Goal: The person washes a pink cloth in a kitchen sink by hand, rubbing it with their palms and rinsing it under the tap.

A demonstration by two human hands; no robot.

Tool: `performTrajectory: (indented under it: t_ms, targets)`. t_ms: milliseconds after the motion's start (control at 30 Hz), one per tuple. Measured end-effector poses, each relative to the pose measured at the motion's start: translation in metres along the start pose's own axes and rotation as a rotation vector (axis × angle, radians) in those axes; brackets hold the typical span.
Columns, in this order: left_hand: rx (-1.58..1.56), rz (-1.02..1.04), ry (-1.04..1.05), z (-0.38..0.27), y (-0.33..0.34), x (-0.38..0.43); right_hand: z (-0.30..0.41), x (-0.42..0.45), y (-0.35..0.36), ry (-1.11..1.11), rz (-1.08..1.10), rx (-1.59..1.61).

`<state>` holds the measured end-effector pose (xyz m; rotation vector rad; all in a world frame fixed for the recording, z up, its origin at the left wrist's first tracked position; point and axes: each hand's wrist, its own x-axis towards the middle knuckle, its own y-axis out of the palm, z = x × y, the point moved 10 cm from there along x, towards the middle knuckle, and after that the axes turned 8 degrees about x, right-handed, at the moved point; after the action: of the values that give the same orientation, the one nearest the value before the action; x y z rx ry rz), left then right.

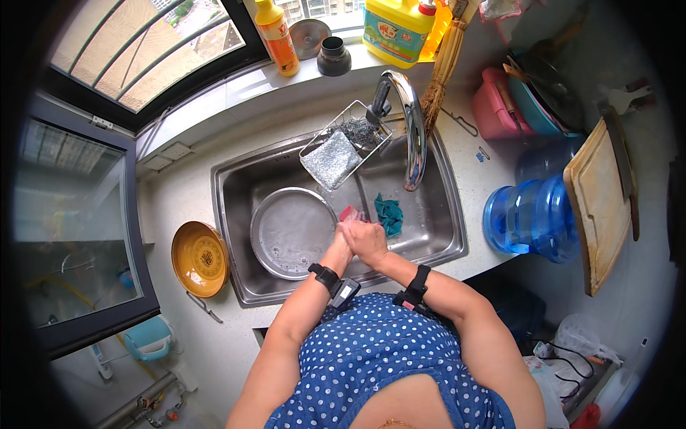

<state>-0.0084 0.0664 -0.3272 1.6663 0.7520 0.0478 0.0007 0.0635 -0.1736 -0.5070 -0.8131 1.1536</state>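
Observation:
Both hands meet over the divider of a stainless steel double sink (455, 225). My left hand (343, 241) is pressed against my right hand (367, 242), and a wet red and pale cloth (352, 213) is bunched in them, its ends showing at the fingertips. A round metal basin (292, 230) with a little sudsy water lies in the left bowl, beside my left hand. Just beyond my right hand, a crumpled teal cloth (390, 215) rests in the right bowl. The chrome faucet (415, 134) arches above, near a wire rack (347, 179) holding a silvery scouring pad (332, 160) and steel wool (358, 131).
An amber bowl (201, 260) stands on the counter left of the sink. At right are a blue water jug (528, 217), a wooden cutting board (603, 209) and a pink container (493, 110). Detergent bottles (396, 32) line the sill; a straw brush (444, 69) leans behind the faucet.

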Motion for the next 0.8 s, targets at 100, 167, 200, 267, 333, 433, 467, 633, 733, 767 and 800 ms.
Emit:
performTrajectory:
  t_ms: [100,167,200,267,333,433,467,633,733,767,800]
  targets:
    - [0.048,-0.254,-0.111,0.017,-0.020,0.007,-0.013,0.007,-0.005,-0.033,-0.047,0.015]
    - [0.104,-0.385,-0.121,0.017,-0.023,0.009,-0.068,0.010,-0.007,0.186,-0.013,-0.128]
    - [0.120,-0.400,-0.093,0.015,-0.031,0.010,-0.066,0.008,-0.006,0.196,-0.002,-0.101]
    - [-0.059,-0.386,-0.032,0.010,-0.045,0.007,-0.042,-0.003,-0.002,0.118,-0.002,-0.011]
    - [0.001,0.078,-0.032,0.002,-0.002,0.009,-0.001,-0.003,-0.002,0.032,-0.052,0.040]
    - [0.162,-0.279,-0.134,0.019,-0.008,0.005,-0.026,0.013,-0.005,0.038,-0.080,0.019]
    - [0.222,-0.396,-0.168,0.019,-0.009,0.000,-0.056,0.016,-0.006,0.203,-0.038,-0.044]
    - [-0.082,0.008,-0.001,0.009,-0.014,0.001,-0.013,-0.002,0.002,0.051,-0.031,0.062]
    - [0.029,-0.041,-0.121,0.021,-0.004,-0.001,-0.023,0.008,0.002,0.091,0.000,-0.017]
    - [0.101,-0.343,-0.256,0.034,-0.016,0.002,-0.041,0.013,-0.001,0.123,-0.012,-0.013]
    - [0.199,-0.371,-0.204,0.029,-0.011,0.000,-0.061,0.015,-0.009,0.262,-0.018,-0.051]
